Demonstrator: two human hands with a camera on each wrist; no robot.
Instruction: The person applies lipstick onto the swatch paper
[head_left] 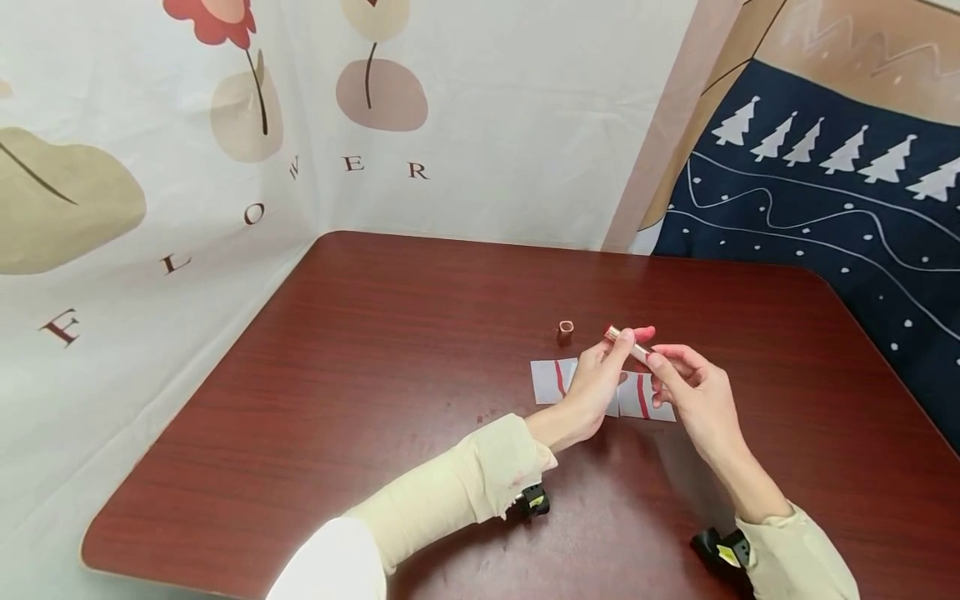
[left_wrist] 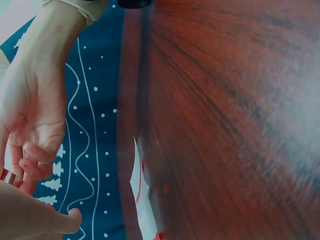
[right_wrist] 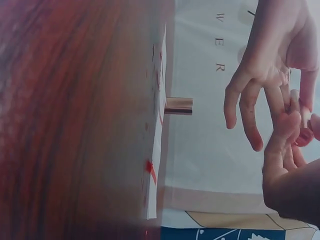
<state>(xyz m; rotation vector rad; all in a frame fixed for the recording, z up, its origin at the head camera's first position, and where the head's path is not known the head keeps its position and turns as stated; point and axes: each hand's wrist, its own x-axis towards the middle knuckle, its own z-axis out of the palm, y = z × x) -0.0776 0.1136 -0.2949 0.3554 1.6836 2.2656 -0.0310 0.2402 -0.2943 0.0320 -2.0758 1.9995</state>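
My left hand (head_left: 592, 387) pinches a lipstick tube (head_left: 632, 347), slim and pale metallic, above the table. The thumb and fingers of my right hand (head_left: 697, 396) pinch its near end. Red smears mark a left fingertip. Under the hands lie white paper pieces (head_left: 545, 383) bearing red strokes; the left hand partly covers them. Behind them a rose-gold lipstick cap (head_left: 566, 332) stands upright. In the right wrist view the left hand (right_wrist: 272, 65) comes from above, with some fingers extended, and meets the right hand (right_wrist: 295, 185).
The brown wooden table (head_left: 337, 375) has rounded corners. Along its left and back hangs a white cloth (head_left: 510, 125) with flower prints and letters. A navy cloth (head_left: 810, 200) with white trees hangs at the right. Black camera mounts (head_left: 534, 500) sit at both wrists.
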